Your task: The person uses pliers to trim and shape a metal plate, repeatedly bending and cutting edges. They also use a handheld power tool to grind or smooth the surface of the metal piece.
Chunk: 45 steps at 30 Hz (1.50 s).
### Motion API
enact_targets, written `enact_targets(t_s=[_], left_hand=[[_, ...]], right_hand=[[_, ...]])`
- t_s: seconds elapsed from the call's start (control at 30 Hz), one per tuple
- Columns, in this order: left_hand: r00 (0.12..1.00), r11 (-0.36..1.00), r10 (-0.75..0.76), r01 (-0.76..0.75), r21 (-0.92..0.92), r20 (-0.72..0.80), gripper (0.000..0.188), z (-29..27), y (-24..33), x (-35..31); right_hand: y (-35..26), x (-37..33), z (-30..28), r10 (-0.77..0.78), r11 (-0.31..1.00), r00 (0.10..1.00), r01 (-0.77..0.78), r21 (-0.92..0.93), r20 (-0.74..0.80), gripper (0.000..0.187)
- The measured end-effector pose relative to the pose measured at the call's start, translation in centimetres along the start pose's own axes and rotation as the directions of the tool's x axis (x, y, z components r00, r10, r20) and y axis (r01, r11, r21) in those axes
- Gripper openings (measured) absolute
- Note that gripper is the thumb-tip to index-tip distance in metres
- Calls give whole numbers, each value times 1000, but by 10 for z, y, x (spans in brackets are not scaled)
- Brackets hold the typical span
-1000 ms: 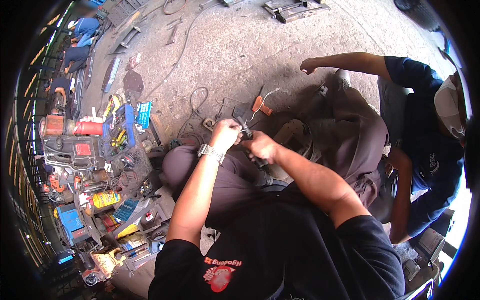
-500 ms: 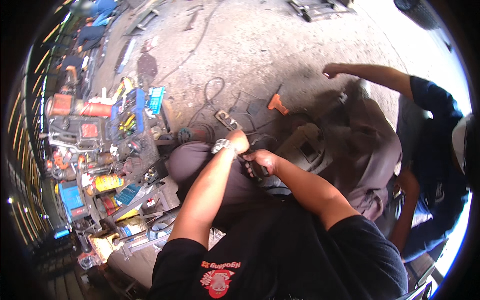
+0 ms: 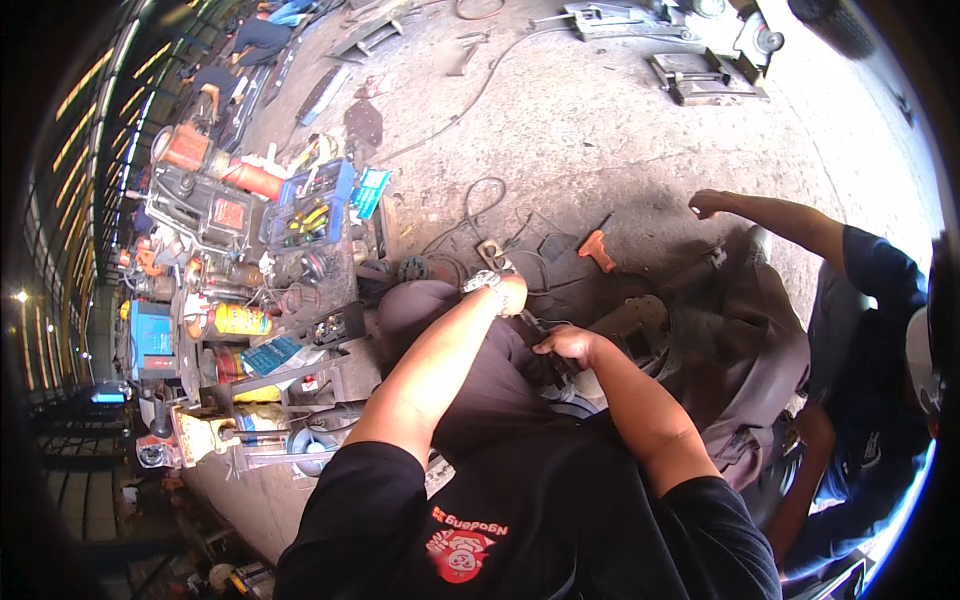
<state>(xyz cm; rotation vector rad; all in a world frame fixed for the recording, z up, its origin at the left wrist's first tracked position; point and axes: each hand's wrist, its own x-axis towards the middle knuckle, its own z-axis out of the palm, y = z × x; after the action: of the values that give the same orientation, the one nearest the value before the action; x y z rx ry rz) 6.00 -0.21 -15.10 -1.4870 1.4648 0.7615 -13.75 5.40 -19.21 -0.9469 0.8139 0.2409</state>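
Tool (image 3: 540,368), dark and partly hidden, sits low between the person's two hands, just over the brown trousers (image 3: 490,370). From where I stand, its exact kind is too small to tell. The right hand (image 3: 570,345) is curled closely around it, thumb toward the other hand. The left hand (image 3: 512,297) is bent just beyond, a metal watch (image 3: 484,281) at its wrist; its fingers are out of sight, so I cannot tell whether it grips anything.

The main risk, I judge, is a slip: should the right hand's hold turn or loosen, the tool could jolt into the left fingers, as both hands are bare. Ahead, a loose cable (image 3: 485,183) loops across the concrete floor (image 3: 600,130) near an orange-handled tool (image 3: 597,250); anything small dropped there could be lost. To the left, a blue toolbox (image 3: 345,188) and a yellow container (image 3: 242,320) stand among clutter. Close on the right is a co-worker (image 3: 884,262) in dark blue, whose stray movement might bump the working arm.
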Motion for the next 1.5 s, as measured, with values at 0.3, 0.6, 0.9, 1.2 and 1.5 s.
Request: enact_targets(t_s=[0.3, 0.6, 0.9, 1.2, 1.5], left_hand=[[961, 989, 146, -132, 72, -235, 21, 1, 9, -24], [911, 816, 284, -394, -423, -300, 20, -29, -3, -83], [861, 127, 269, -475, -871, -431, 14, -26, -17, -99], [669, 224, -416, -581, -783, -616, 14, -76, -107, -104], [728, -473, -468, -685, -554, -501, 12, -64, -172, -109]], right_hand=[[17, 30, -32, -268, 407, 939, 312, -859, 214, 42], [-22, -35, -20, -451, 877, 878, 404, -259, -159, 47], [-34, -53, -13, -341, 819, 930, 366, 442, -138, 19], [-33, -47, -13, -365, 904, 875, 415, 102, -319, 21], [-17, -48, -35, -287, 957, 893, 247, -155, -348, 26]])
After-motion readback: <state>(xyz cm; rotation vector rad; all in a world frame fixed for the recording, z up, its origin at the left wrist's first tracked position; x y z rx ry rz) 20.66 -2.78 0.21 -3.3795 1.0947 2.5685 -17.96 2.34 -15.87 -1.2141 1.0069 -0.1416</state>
